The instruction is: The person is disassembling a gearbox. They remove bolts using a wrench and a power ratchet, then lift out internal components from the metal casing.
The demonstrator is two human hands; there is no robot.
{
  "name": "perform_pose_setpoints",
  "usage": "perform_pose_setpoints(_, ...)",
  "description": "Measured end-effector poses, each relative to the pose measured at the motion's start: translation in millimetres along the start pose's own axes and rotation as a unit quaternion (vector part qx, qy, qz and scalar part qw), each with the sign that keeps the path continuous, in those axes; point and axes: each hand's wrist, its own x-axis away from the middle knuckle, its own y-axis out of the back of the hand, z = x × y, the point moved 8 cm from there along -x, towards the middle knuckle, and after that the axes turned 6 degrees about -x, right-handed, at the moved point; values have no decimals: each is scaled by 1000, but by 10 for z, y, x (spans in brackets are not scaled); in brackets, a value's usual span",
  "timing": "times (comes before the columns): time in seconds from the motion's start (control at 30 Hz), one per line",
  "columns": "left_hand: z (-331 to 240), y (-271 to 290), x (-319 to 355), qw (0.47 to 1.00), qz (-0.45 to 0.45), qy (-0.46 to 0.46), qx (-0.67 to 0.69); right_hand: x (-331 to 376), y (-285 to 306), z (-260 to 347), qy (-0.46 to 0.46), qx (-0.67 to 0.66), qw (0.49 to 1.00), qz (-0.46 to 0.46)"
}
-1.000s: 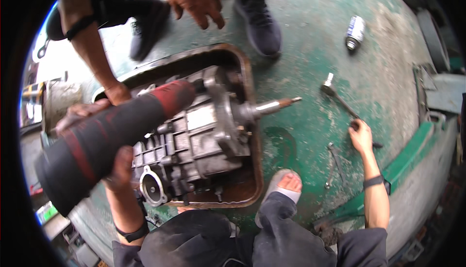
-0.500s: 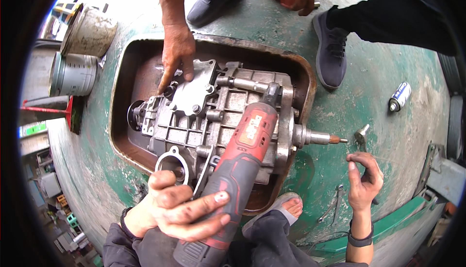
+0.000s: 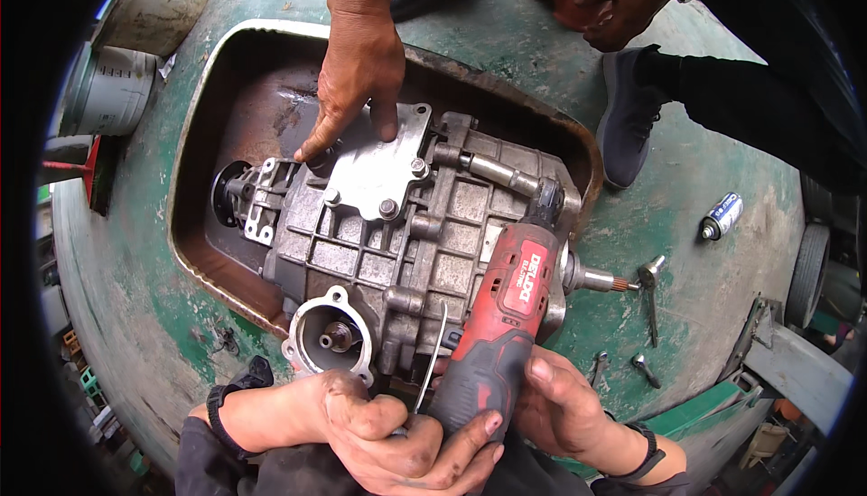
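Note:
My left hand (image 3: 411, 446) is closed round the lower grip of a red and black cordless ratchet wrench (image 3: 506, 315). Against the grip's right side, my right hand (image 3: 564, 406) has its thumb showing, while its other fingers are mostly hidden behind the tool. A thin metal bar (image 3: 434, 352) sticks up from my left hand beside the tool; its kind is unclear. The ratchet's head lies over the right end of a metal gearbox (image 3: 361, 243), in line with a socket extension (image 3: 497, 172). Another person's hand (image 3: 361, 72) touches the gearbox's cover plate (image 3: 375, 166) with its fingertips.
The gearbox lies in a rusty metal tray (image 3: 176, 207) on the green floor. Hand tools, among them a ratchet (image 3: 651, 293), and a spray can (image 3: 721, 217) lie at the right. Paint buckets (image 3: 110, 92) stand at the left. The other person's shoe (image 3: 625, 126) is beside the tray.
My right hand has come left from the floor tools to the cordless ratchet. My left fingers have curled further round the grip. The view has shifted, and the other person's fingers stay on the gearbox.

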Motion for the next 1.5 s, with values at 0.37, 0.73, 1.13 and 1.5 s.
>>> perform_pose_setpoints(0.37, 45, 0, 104, 1000, -21, 10, -7, -508, -97, -97, 51, -222, 974, 6)
perform_pose_setpoints(0.73, 467, -264, 709, 898, 221, 377, 44, -485, -51, 36, 111, -144, 976, -117)
perform_pose_setpoints(1.13, 550, -442, 743, 854, 280, 414, 142, -487, -148, 54, 63, -143, 987, -46)
perform_pose_setpoints(1.5, 531, -441, 851, 841, 288, 427, 165, -549, -381, 181, 45, -64, 993, -87)
